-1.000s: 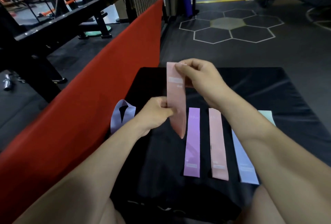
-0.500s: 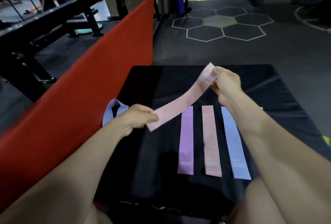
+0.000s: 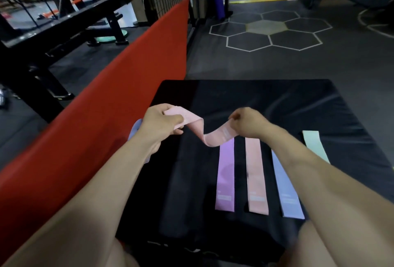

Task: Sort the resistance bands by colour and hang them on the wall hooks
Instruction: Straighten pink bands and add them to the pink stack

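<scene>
pink band [image 3: 210,138] pinched at both ends, left hand [image 3: 161,122] and right hand [image 3: 248,123], sagging along nine-to-three above laid bands at six.

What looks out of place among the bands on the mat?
Four bands lie flat in a row, but a lilac band sits apart at the mat's left edge, bunched and half hidden behind the left hand.

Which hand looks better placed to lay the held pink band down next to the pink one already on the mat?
Probably the right hand: it pinches the held pink band's end directly above the laid pink band. The left hand grips the other end off to the left, over bare black mat.
</scene>
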